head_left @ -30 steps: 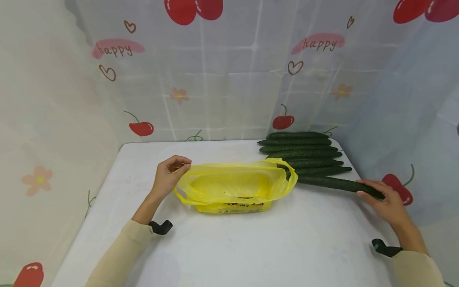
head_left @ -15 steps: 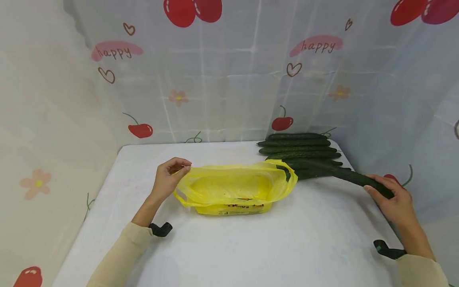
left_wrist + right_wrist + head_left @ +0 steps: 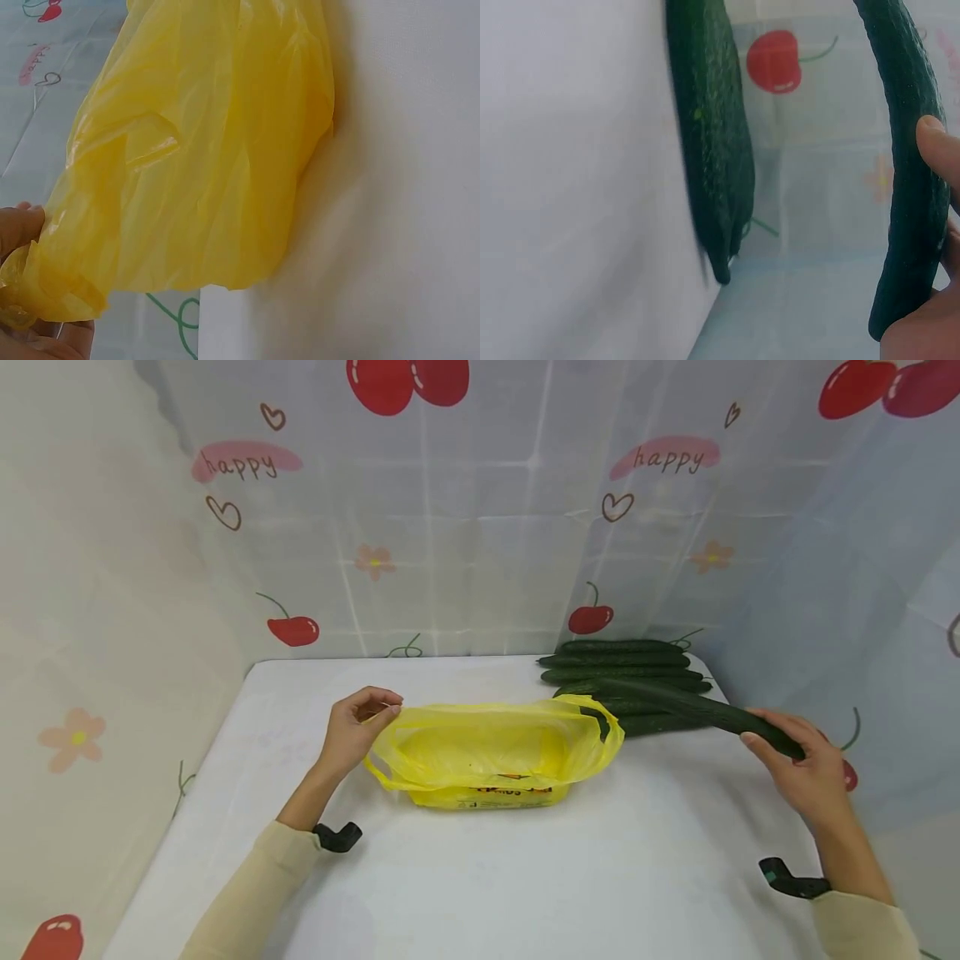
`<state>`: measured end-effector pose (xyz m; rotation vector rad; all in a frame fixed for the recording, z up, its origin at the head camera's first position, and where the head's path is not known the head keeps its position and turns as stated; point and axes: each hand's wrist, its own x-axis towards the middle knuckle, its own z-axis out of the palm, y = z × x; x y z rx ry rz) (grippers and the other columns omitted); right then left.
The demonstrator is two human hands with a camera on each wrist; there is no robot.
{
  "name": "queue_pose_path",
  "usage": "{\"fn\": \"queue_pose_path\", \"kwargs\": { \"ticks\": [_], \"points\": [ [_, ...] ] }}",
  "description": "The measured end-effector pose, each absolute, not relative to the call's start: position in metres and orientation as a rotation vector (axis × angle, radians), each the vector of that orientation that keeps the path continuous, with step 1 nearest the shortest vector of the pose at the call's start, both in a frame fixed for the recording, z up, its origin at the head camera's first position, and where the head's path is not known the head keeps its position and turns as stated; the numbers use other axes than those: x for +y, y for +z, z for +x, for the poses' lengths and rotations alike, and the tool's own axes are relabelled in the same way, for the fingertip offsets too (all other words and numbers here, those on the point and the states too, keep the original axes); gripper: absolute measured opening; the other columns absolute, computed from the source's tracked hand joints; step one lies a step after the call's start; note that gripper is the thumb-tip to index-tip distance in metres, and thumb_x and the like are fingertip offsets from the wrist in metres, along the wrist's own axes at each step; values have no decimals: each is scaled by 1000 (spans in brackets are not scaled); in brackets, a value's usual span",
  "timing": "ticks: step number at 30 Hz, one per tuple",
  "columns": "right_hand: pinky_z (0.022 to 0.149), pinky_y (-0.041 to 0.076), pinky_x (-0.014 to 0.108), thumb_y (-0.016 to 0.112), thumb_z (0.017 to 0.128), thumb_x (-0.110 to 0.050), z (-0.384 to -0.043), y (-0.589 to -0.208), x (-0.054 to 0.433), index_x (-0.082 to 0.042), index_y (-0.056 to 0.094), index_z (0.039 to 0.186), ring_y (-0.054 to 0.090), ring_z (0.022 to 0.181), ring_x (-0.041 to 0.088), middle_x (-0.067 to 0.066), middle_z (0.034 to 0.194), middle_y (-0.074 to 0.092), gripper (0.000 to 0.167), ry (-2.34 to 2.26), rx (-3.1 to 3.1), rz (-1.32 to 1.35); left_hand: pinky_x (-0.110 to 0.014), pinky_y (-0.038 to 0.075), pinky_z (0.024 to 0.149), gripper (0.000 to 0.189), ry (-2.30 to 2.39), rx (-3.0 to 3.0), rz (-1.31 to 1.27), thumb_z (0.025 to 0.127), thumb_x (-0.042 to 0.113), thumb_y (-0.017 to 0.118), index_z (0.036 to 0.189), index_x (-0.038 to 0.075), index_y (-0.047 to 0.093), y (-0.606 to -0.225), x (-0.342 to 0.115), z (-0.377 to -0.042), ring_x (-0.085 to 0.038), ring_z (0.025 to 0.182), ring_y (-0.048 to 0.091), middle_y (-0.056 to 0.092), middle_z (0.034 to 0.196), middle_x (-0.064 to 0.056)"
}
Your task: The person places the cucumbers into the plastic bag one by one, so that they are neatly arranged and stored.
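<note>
A yellow plastic bag (image 3: pixel 487 743) stands on the table with its mouth spread wide. My left hand (image 3: pixel 358 727) pinches the left edge of that bag between thumb and fingers; the left wrist view shows the bunched film (image 3: pixel 64 289) in the grip. On the right, my right hand (image 3: pixel 806 772) grips a long dark green cucumber (image 3: pixel 720 714) near its right end and holds it above the table. The cucumber's far end reaches over the other cucumbers (image 3: pixel 615 660), which lie side by side at the back right. In the right wrist view the thumb presses along the held cucumber (image 3: pixel 911 187).
The white table (image 3: pixel 525 885) ends at the back against a printed curtain (image 3: pixel 480 527) with cherries and hearts. Side curtains hang at left and right. The bag's right handle overlaps the left ends of the nearer cucumbers.
My right hand has lifted the cucumber off the table, drawing it right and then slightly back left and up. The left hand and the bag have hardly moved.
</note>
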<state>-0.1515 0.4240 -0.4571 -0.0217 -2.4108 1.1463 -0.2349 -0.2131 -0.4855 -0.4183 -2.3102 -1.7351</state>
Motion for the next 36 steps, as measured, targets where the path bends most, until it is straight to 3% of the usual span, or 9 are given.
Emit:
{"fn": "queue_pose_path", "kwargs": {
  "ticks": [7,15,20,23,28,33,36],
  "points": [
    [98,40,6,80,87,12,-161,-450,391,0,74,132,54,127,-4,-27,131,65,47,1189,-2300,192,-15,56,99,15,-1741,-2316,-419,101,16,77,113,7,77,-485,-212,-235,-9,95,72,76,114,-17],
    [106,34,12,84,85,10,-166,-447,351,-10,76,133,52,129,-3,-22,133,64,53,1132,-2342,374,-14,55,100,14,-1732,-2322,-418,101,15,77,113,7,77,-485,-208,-234,-8,96,72,76,114,-18],
    [106,33,13,85,86,5,-168,-448,329,-16,77,132,50,128,-7,-4,132,69,52,1087,-2373,428,-15,55,100,15,-1736,-2324,-419,101,17,77,113,8,77,-485,-205,-234,-9,96,71,76,115,-17],
    [107,36,27,86,86,3,-170,-449,317,-17,78,131,47,126,-6,8,131,71,50,1078,-2393,452,-15,55,100,15,-1729,-2338,-403,101,18,77,113,9,77,-485,-203,-233,-9,96,71,77,115,-15],
    [103,30,61,88,85,1,-172,-449,295,-14,79,129,46,121,8,15,128,73,47,1056,-2415,472,-14,54,100,15,-1717,-2354,-400,102,18,77,113,9,77,-486,-201,-233,-9,97,71,77,115,-15],
    [91,26,57,89,85,-4,-174,-448,271,-12,78,128,51,113,28,15,125,74,44,940,-2434,517,-15,54,101,14,-1714,-2347,-402,102,18,77,113,10,77,-487,-199,-233,-9,97,71,77,114,-14],
    [89,27,54,90,87,-12,-174,-450,255,-12,78,127,53,111,33,14,124,75,42,845,-2453,534,-16,53,101,14,-1711,-2347,-393,102,19,77,113,11,77,-488,-197,-234,-8,98,70,77,114,-13]
  ]
}}
